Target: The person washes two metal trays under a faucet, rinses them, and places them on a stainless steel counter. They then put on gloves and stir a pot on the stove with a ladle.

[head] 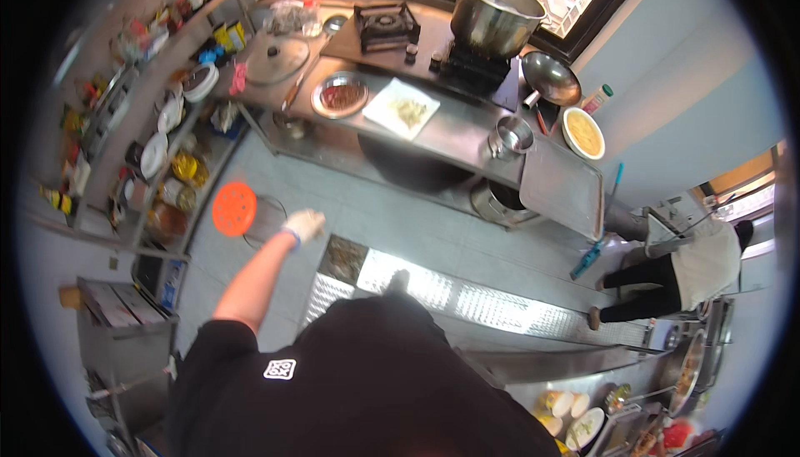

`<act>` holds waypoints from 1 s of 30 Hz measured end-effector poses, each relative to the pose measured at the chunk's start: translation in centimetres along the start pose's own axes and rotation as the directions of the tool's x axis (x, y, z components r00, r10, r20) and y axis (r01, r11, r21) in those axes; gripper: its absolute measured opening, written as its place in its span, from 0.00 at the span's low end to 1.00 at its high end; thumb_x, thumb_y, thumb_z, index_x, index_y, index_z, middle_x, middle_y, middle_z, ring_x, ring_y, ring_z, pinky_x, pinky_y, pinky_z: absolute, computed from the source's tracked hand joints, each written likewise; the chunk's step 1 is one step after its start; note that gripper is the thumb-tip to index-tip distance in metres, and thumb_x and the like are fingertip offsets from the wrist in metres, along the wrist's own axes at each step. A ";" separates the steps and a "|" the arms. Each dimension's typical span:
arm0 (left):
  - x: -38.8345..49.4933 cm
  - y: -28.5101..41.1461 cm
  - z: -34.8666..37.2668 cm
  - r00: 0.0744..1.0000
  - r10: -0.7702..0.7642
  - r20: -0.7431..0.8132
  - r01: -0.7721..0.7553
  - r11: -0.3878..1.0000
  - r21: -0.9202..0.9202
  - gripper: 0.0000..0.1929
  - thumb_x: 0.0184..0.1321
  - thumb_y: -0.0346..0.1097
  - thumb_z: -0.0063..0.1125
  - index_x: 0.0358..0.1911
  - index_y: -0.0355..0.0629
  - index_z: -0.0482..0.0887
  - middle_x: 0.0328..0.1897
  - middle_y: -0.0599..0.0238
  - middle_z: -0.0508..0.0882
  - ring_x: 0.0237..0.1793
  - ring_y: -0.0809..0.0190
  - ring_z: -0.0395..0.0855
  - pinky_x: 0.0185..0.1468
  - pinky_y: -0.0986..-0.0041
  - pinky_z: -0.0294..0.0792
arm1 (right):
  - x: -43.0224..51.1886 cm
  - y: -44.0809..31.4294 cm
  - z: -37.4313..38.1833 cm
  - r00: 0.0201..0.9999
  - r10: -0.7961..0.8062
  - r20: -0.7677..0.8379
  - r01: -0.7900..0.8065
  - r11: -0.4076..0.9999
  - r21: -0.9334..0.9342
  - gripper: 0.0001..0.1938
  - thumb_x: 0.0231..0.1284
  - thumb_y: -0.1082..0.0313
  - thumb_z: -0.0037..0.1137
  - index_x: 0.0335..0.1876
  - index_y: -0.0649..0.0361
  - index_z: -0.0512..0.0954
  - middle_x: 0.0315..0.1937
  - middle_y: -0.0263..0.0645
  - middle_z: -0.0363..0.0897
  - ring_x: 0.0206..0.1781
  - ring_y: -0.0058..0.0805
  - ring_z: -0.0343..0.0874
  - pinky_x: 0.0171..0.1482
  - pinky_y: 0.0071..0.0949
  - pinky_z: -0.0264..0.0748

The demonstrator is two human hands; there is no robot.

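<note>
My left hand (pixel 304 224), in a pale glove with a blue band at the wrist, reaches out over the grey tiled floor. Its fingers look curled, and blur hides whether anything is in them. Nearest to it is an orange round stool (pixel 234 209) with holes in its seat. My right hand is out of view. Ahead stands a stainless steel counter (pixel 459 141). On it lie a metal plate of reddish-brown food (pixel 339 95) and a white tray (pixel 400 107) with pale chopped food. A large stockpot (pixel 497 16) sits on the gas stove at the back.
Shelves with bottles and bowls (pixel 154 154) line the left wall. A metal sheet pan (pixel 562 185) leans at the counter's right end. Another person (pixel 681 269) stands at far right. Metal floor grating (pixel 406 276) crosses the floor, with a dark square section (pixel 343 259).
</note>
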State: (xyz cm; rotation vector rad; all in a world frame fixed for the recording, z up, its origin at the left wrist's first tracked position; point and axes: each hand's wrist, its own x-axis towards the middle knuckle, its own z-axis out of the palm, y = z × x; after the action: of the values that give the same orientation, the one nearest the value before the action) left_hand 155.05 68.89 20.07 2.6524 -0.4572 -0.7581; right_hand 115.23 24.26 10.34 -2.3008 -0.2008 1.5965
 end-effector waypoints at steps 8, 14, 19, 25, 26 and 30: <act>4.9 -4.6 -1.4 0.732 -0.657 -0.182 0.517 0.709 -0.479 0.33 0.66 0.59 0.50 0.67 0.41 0.75 0.65 0.43 0.80 0.65 0.44 0.78 0.69 0.58 0.68 | 11.5 7.5 -32.5 0.943 0.067 -0.326 -0.220 0.861 -0.459 0.15 0.62 0.56 0.51 0.42 0.52 0.89 0.48 0.43 0.88 0.52 0.40 0.87 0.52 0.38 0.83; 16.1 -9.2 -16.8 0.654 -0.639 -0.405 0.509 0.768 -0.389 0.48 0.57 0.65 0.61 0.76 0.42 0.61 0.70 0.37 0.74 0.68 0.38 0.73 0.71 0.55 0.66 | 15.4 4.4 -45.4 0.909 -0.114 -0.402 -0.126 0.843 -0.523 0.12 0.62 0.68 0.51 0.40 0.57 0.87 0.42 0.45 0.88 0.46 0.40 0.89 0.47 0.35 0.84; 29.2 -14.7 -27.2 0.663 -0.672 -0.330 0.612 0.740 -0.280 0.36 0.57 0.52 0.58 0.68 0.41 0.72 0.61 0.42 0.83 0.62 0.41 0.81 0.66 0.55 0.73 | 16.0 -0.9 -48.9 0.907 0.031 -0.419 -0.010 0.999 0.053 0.10 0.60 0.67 0.55 0.40 0.54 0.87 0.43 0.42 0.87 0.50 0.37 0.86 0.51 0.36 0.82; 35.9 -16.0 -29.7 0.776 -0.605 -0.176 0.606 0.793 -0.057 0.20 0.58 0.44 0.54 0.46 0.39 0.88 0.49 0.43 0.88 0.54 0.41 0.86 0.59 0.54 0.76 | 13.3 -9.1 -57.3 0.909 0.079 -0.408 0.051 0.953 0.298 0.06 0.58 0.66 0.58 0.36 0.51 0.86 0.42 0.40 0.86 0.48 0.39 0.84 0.50 0.36 0.80; 36.3 -15.8 -30.0 0.788 -0.591 -0.169 0.596 0.802 -0.025 0.19 0.59 0.44 0.53 0.45 0.39 0.89 0.49 0.43 0.88 0.54 0.41 0.86 0.59 0.53 0.76 | 12.9 -10.3 -59.2 0.905 0.037 -0.423 0.077 0.966 0.248 0.06 0.58 0.67 0.58 0.35 0.52 0.86 0.42 0.40 0.86 0.48 0.40 0.84 0.50 0.36 0.80; 36.0 -15.7 -32.3 0.768 -0.623 -0.148 0.609 0.782 -0.129 0.21 0.64 0.44 0.45 0.47 0.40 0.90 0.50 0.43 0.87 0.53 0.40 0.86 0.58 0.53 0.76 | 11.9 -15.6 -65.7 0.899 0.180 -0.399 0.073 0.836 0.544 0.09 0.59 0.73 0.51 0.33 0.58 0.85 0.33 0.41 0.86 0.39 0.34 0.83 0.45 0.33 0.78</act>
State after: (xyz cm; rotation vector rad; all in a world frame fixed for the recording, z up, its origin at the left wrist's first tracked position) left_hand 205.24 76.32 23.47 2.7685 0.5264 -0.6639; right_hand 181.72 30.00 25.98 -2.1216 0.3928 0.9360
